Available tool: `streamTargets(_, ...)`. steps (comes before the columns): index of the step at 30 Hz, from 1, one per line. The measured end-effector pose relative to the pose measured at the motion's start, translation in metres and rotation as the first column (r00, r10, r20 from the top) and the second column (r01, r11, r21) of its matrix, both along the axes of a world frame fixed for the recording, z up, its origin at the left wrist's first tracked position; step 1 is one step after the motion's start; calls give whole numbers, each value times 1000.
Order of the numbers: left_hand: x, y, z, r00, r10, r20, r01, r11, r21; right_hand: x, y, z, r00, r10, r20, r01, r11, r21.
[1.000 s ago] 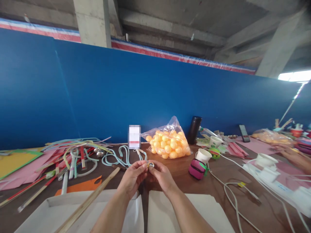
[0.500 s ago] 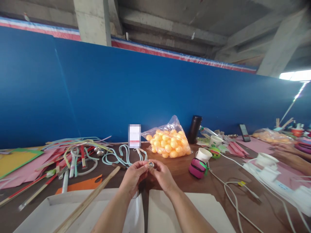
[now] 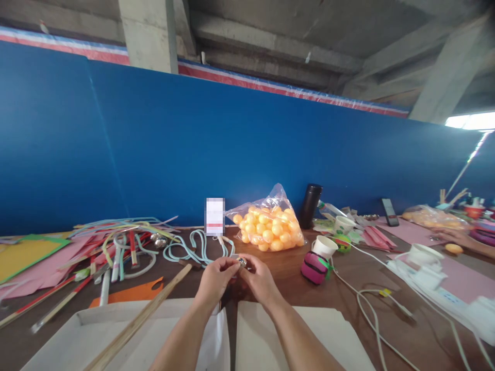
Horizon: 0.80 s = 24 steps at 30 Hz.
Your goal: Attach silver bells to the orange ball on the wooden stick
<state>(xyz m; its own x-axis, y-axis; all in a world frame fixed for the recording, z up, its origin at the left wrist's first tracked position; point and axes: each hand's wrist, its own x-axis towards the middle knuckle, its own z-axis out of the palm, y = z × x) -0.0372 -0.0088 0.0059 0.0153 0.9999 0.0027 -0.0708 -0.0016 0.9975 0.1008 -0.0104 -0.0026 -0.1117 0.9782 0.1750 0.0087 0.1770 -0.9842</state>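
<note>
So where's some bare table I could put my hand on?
There's bare tabletop between the right hand, the bag of orange balls and the purple pouch. Another patch lies between the beige panel and the white cable. It's crowded at left with tubes and coloured paper, and at right around the power strip.

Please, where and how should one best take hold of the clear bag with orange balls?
Probably by the loose upper peak of the clear bag, pinched from above: this plastic stands up over the orange balls, while they bulge the lower part. I cannot tell whether the bag is closed, so gather the plastic firmly.
</note>
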Motion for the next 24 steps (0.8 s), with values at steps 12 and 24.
streamTargets(12,-3,-2,8,997,16,-73,-11,997,76,1,-1,5,996,-13,-84,14,1000,3)
streamTargets(24,-12,-6,15,909,-119,399,153,987,-55,1,-1,7,957,94,-274,-108,994,-36)
